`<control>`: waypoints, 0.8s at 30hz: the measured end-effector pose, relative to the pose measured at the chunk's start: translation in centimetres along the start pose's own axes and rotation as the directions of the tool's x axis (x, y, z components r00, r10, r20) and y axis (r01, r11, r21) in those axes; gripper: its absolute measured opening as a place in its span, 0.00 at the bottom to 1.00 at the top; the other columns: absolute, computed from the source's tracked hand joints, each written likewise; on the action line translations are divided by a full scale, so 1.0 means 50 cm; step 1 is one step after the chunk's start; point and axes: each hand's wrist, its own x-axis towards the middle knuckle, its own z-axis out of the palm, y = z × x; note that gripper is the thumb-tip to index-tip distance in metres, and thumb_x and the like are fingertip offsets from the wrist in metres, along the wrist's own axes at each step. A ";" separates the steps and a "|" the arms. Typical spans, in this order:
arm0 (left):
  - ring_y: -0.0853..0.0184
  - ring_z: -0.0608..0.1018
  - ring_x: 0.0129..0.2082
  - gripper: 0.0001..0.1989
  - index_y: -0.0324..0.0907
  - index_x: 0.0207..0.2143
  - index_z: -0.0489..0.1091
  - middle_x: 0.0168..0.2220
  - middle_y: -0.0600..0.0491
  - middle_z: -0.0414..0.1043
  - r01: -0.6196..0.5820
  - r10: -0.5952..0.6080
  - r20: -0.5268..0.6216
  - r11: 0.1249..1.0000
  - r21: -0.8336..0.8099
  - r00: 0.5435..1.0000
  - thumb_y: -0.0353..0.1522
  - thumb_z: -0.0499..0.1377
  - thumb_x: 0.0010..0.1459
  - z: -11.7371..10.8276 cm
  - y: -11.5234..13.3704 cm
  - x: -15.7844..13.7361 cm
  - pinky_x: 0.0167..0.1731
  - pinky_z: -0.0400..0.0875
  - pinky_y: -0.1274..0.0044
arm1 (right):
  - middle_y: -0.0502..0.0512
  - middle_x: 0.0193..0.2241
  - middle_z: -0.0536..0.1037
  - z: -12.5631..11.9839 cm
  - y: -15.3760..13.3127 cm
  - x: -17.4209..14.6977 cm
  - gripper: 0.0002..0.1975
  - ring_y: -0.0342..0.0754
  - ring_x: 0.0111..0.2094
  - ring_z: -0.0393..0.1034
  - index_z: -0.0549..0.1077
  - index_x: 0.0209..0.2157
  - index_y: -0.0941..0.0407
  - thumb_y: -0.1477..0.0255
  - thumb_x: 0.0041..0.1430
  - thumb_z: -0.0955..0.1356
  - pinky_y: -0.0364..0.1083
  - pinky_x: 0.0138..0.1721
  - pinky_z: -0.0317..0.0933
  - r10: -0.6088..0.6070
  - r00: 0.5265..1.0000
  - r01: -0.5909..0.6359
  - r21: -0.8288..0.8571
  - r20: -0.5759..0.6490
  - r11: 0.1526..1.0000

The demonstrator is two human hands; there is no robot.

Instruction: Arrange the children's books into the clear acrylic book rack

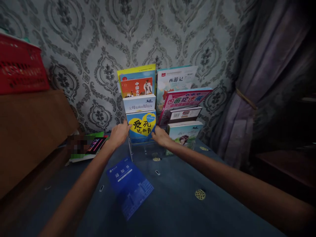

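A blue book with a yellow heart on its cover (142,127) stands upright at the front left of a clear book rack (131,149). My left hand (120,133) grips its left edge, and my right hand (160,135) has its fingers closed on the lower right edge. Right behind it rises a pale book (139,103), then an orange book (137,87) and a yellow one (136,68). The rack's right column holds a light green book (185,133) in front, a book with a barcode (185,114), a pink book (186,100) and a tall pale teal book (175,82).
A blue booklet (130,187) lies flat on the dark blue tablecloth (177,197) in front of the rack. To the left are a small pile of books (96,144) and a cardboard box (32,131) under a red basket (22,65). A tied curtain (237,108) hangs at right.
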 end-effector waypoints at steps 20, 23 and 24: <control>0.53 0.80 0.46 0.21 0.36 0.50 0.66 0.44 0.37 0.78 -0.041 0.041 0.055 0.999 -0.005 0.998 0.41 0.41 0.70 -0.001 -0.019 0.022 0.42 0.71 0.69 | 0.76 0.50 0.76 -0.009 -0.022 -0.015 0.20 0.59 0.54 0.73 0.63 0.55 0.69 0.77 0.63 0.61 0.50 0.51 0.63 0.031 0.999 -0.029 -0.077 0.025 0.997; 0.53 0.81 0.45 0.22 0.36 0.50 0.66 0.43 0.37 0.78 -0.042 0.042 0.050 0.999 0.000 0.998 0.41 0.41 0.70 0.001 -0.018 0.023 0.40 0.71 0.70 | 0.76 0.50 0.76 -0.008 -0.021 -0.018 0.20 0.59 0.54 0.73 0.63 0.56 0.69 0.78 0.63 0.62 0.51 0.51 0.63 0.025 1.000 -0.024 -0.077 0.012 0.997; 0.53 0.81 0.45 0.22 0.36 0.50 0.65 0.43 0.37 0.78 -0.041 0.041 0.046 0.999 0.002 0.998 0.41 0.41 0.70 0.003 -0.017 0.024 0.40 0.71 0.70 | 0.76 0.50 0.76 -0.008 -0.019 -0.019 0.20 0.59 0.54 0.73 0.63 0.55 0.69 0.77 0.63 0.62 0.51 0.51 0.64 0.024 1.000 -0.023 -0.077 0.007 0.997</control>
